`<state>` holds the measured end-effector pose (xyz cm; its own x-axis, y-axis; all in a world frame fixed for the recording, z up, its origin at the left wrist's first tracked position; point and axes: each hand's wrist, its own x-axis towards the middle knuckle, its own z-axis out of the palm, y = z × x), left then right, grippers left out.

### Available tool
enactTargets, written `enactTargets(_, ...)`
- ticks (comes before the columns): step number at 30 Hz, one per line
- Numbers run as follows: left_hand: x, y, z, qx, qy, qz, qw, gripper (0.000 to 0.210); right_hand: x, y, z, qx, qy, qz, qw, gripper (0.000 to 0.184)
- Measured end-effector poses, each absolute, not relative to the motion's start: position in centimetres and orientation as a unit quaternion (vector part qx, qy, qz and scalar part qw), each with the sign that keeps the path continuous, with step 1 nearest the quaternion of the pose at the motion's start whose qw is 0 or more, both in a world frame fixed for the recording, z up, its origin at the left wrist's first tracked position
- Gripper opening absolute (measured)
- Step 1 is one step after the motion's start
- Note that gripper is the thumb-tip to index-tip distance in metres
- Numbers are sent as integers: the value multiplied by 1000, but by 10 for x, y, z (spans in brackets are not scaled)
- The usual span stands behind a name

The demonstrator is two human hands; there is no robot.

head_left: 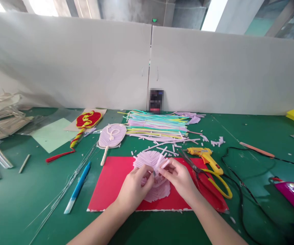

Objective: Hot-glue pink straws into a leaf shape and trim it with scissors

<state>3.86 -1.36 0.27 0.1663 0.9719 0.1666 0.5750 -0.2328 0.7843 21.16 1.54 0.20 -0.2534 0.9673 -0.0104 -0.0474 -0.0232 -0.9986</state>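
My left hand (140, 182) and my right hand (178, 177) meet over a pale pink piece (158, 194) made of ribbed pipe cleaner rows, which lies on a red sheet (108, 190). Between the right thumb and fingers is a short pale pink pipe cleaner (165, 164). My left thumb and forefinger are pinched together close beside it; what they grip is hidden. Right of my hands, scissors (217, 182) with yellow handles rest on the red sheet, beside a yellow glue gun (208, 157). A pale pipe cleaner fan (112, 134) lies to the upper left.
Bundled pipe cleaners (157, 124) in several colours lie behind the red sheet. A red and yellow fan (88, 119), a blue pen-like tool (79, 185) and thin wires (67, 182) are on the left. A black cable (241, 204) curls across the right. A grey partition (72, 64) stands behind.
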Motion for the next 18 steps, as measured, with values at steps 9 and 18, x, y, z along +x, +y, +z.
enactTargets(9, 38, -14, -4, 663, 538, 375, 362, 8, 211, 16, 4, -438, -528, 579, 440, 29)
enactTargets(18, 40, -12, 2, 570, 529, 418, 469, 19, 214, 15, 1, -453, -518, 569, 450, 30)
